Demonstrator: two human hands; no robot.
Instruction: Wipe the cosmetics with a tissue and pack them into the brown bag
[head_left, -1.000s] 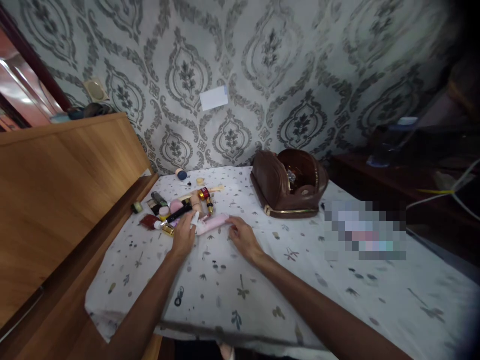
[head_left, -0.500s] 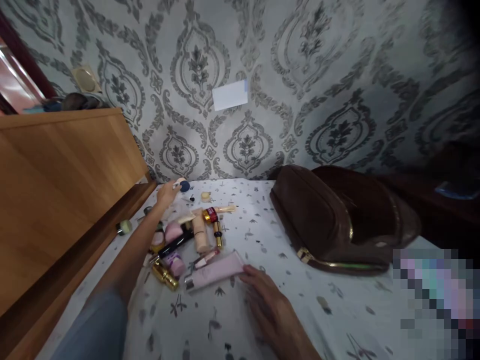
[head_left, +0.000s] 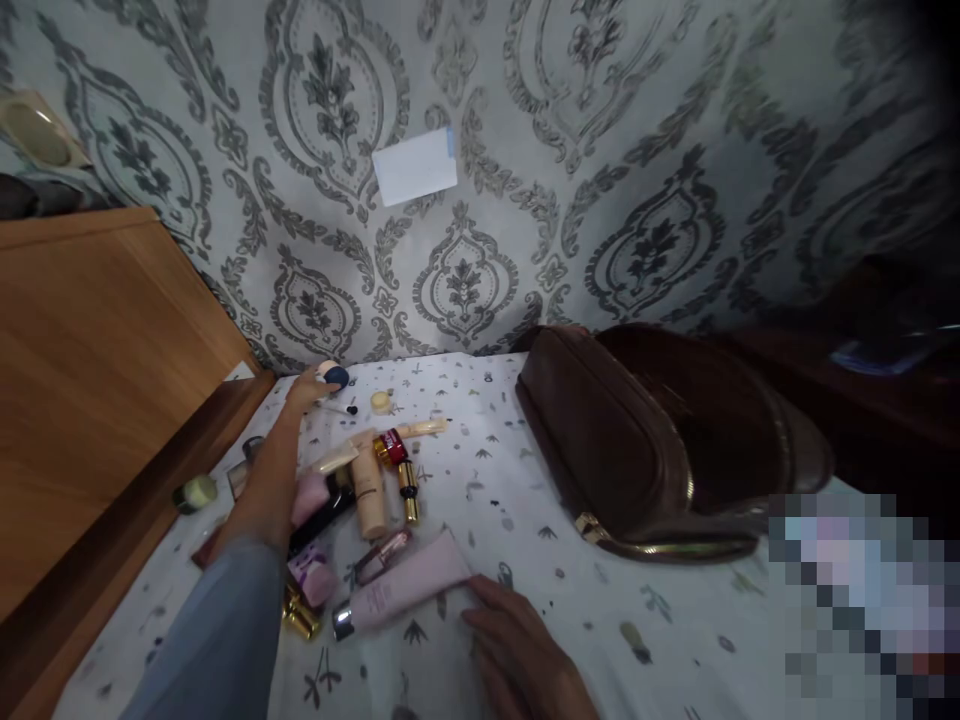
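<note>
My left hand (head_left: 306, 388) reaches to the far left of the cloth, its fingers closed around a small round jar (head_left: 337, 376) with a dark blue top. Just in front of it lies a thin brush (head_left: 341, 407), and a small yellow pot (head_left: 380, 402) sits to its right. Fingers stretched and slightly apart, my right hand (head_left: 521, 645) rests empty by the wide end of a pale pink tube (head_left: 409, 585). Between the hands lie a beige tube (head_left: 368, 495), a red-and-gold bottle (head_left: 390, 447) and a gold-and-black lipstick (head_left: 408, 490). My left forearm hides part of the pile.
An open brown bag (head_left: 607, 440) stands at the right on the patterned cloth (head_left: 495, 480). A wooden cabinet (head_left: 97, 380) borders the left side, with a green-topped jar (head_left: 196, 493) near it. Patterned wallpaper (head_left: 465, 280) rises behind. A blurred patch covers the lower right.
The view has shifted, moving the scene leftward. My left hand has closed in around the blue-topped jar, which stays in place. My right hand remains near the pink tube.
</note>
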